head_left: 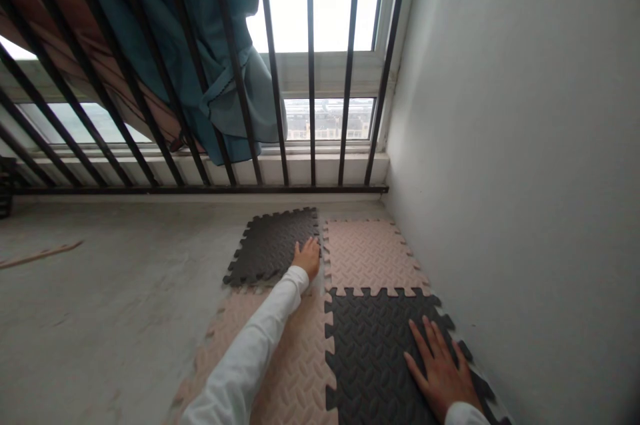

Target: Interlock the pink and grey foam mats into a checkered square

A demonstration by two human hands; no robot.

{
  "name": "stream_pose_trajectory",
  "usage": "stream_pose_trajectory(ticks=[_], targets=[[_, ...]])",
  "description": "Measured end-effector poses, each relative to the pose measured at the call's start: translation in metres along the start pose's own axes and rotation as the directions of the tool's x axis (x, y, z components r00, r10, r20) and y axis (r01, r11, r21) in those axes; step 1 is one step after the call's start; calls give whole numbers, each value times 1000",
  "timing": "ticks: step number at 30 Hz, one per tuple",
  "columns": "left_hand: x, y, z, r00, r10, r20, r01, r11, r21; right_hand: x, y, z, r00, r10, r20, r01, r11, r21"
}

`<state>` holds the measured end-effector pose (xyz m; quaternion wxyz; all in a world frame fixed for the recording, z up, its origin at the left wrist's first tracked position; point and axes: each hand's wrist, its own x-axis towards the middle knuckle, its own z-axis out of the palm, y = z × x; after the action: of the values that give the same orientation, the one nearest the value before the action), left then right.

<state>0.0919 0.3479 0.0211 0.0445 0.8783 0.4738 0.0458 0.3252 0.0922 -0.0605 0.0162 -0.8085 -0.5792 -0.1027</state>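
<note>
My left hand (309, 258) is at the right edge of a dark grey foam mat tile (273, 245), its fingers bent over the top and its thumb hidden. This tile sits slightly askew, with narrow gaps to the tiles beside and below it. My right hand (443, 368) lies flat with spread fingers on another dark grey foam tile (373, 345). A pink foam tile (375, 255) joins that one at its far edge. Under my left forearm is a second pink tile (295, 351), partly covered by the white sleeve.
A white wall (515, 178) rises close along the right. Dark metal railing bars (311, 78) stand before the window, with blue and reddish cloth (175, 38) hanging there. On the grey concrete floor (115, 318) at left lies a thin brown strip (43, 255).
</note>
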Motion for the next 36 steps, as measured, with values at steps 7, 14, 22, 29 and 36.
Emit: stream_pose_trajectory(ticks=[7,14,22,29,36], targets=[[-22,34,42,996,49,72,-46,998,-44,-1,-3,-5,1000,5,-2,-5,1000,-4],[-15,31,36,994,3,112,5,997,-73,1,-6,-12,999,29,22,-29,1000,3],[-11,31,30,984,-4,180,18,997,-76,2,-8,-14,999,38,27,-38,999,3],[-18,32,26,967,16,254,0,998,-61,2,-6,-10,999,33,14,-33,999,16],[-29,28,50,995,-7,102,15,997,-74,3,-6,-8,999,34,4,-34,999,7]])
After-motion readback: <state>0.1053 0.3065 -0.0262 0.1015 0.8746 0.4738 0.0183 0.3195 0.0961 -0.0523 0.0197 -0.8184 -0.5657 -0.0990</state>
